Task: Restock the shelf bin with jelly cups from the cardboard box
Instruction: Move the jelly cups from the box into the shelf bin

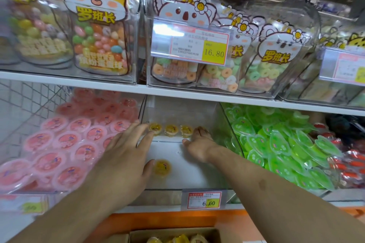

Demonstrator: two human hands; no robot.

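A clear shelf bin (223,120) sits in the middle of the lower shelf. Three yellow jelly cups (171,130) stand in a row at its back, and one more yellow cup (162,167) lies nearer the front. My left hand (126,156) reaches in with fingers spread, its fingertips touching the leftmost cup of the row and its thumb beside the front cup. My right hand (199,144) rests at the right end of the row, fingers bent against the last cup. The cardboard box (215,233) with yellow cups shows at the bottom edge.
Pink jelly cups (65,144) fill the bin to the left, green ones (280,144) the bin to the right. Candy bags stand in clear bins on the shelf above (189,92). A price tag (204,200) hangs on the bin front. An orange ledge (158,221) lies below.
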